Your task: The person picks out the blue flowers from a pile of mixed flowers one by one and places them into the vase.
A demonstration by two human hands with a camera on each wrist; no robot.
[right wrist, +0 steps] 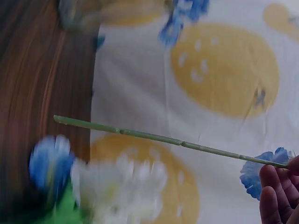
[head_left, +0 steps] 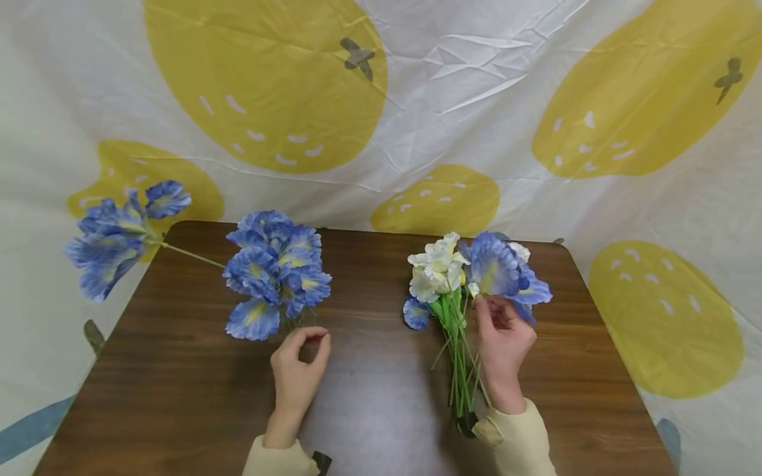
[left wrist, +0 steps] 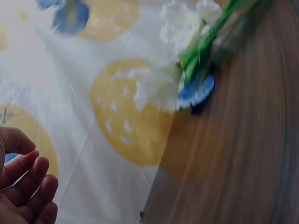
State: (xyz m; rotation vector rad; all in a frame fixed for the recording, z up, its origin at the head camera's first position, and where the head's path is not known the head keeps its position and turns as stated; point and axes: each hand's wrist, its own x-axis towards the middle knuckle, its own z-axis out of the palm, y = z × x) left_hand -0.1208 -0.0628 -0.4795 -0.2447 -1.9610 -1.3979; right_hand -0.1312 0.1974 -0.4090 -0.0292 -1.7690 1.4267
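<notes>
My right hand (head_left: 506, 344) pinches a blue iris (head_left: 493, 264) by its stem, just under the bloom. In the right wrist view the bare green stem (right wrist: 154, 137) runs out leftward from the fingers. Beside that hand lies a bundle of flowers, with white blooms (head_left: 437, 268), a small blue bloom (head_left: 416, 313) and long green stems (head_left: 458, 370). Loosely curled and holding nothing, my left hand (head_left: 297, 370) is just in front of a glass vase (right wrist: 77, 16). Blue irises (head_left: 276, 261) stand in the vase and mostly hide it in the head view.
One long-stemmed blue iris (head_left: 110, 244) leans far out to the left, past the table edge. The brown wooden table (head_left: 381, 410) ends at a white curtain (head_left: 417, 132) printed with yellow fruit.
</notes>
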